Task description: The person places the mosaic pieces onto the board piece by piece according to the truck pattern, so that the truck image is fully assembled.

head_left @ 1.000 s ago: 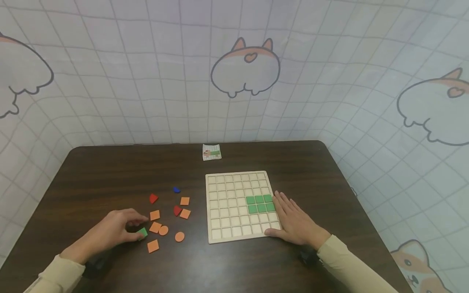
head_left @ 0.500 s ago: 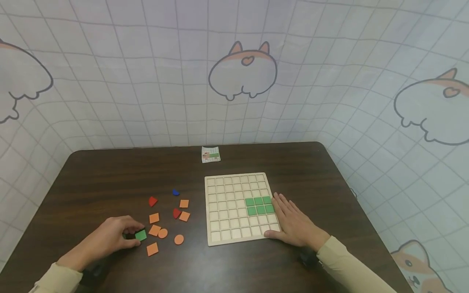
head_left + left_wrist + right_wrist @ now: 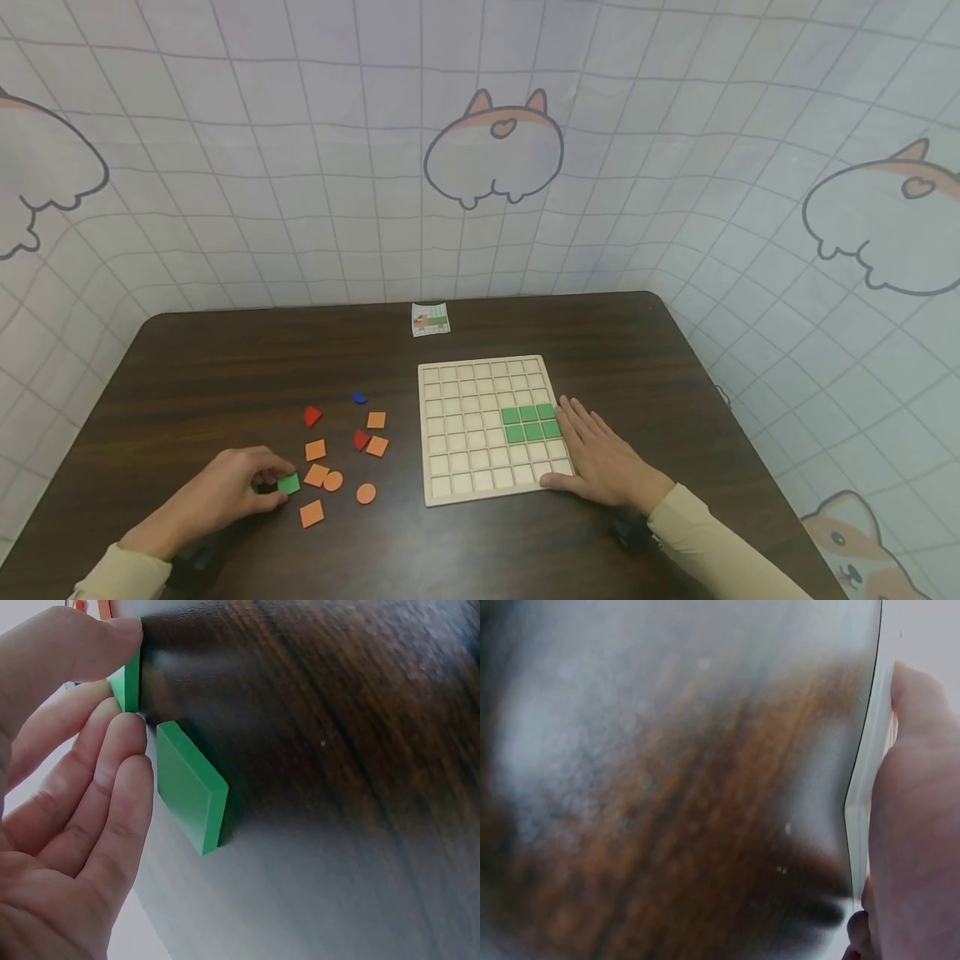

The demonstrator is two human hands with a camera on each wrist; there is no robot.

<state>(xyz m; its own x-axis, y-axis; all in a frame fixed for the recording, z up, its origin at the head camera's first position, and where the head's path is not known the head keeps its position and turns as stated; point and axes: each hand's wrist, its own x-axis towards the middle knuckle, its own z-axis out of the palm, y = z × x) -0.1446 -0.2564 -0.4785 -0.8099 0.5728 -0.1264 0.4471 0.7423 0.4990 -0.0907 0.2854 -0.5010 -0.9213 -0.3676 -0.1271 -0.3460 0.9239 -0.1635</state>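
Note:
My left hand (image 3: 228, 492) pinches a green square tile (image 3: 288, 483) between thumb and fingers at the table's left. In the left wrist view that tile (image 3: 130, 682) stands between the thumb and fingers of the hand (image 3: 82, 780), and a second green tile (image 3: 191, 787) lies on the table beside the fingertips. The pale grid board (image 3: 457, 450) holds two rows of green tiles (image 3: 532, 431) at its right side. Flat along the board's right edge rests my right hand (image 3: 607, 458), its fingers straight. The right wrist view shows this hand (image 3: 915, 817) against the board's edge (image 3: 859, 802).
Orange squares (image 3: 311, 513), orange discs (image 3: 366, 493), red pieces (image 3: 312, 416) and a blue piece (image 3: 360, 398) lie between my left hand and the board. A small printed card (image 3: 431, 320) lies near the table's back edge, before a patterned cloth (image 3: 337, 167).
The left thumb and fingers have shifted slightly around the green tile, which shows more of its face than a second ago. The head view has tilted a little; my right hand stays at the board.

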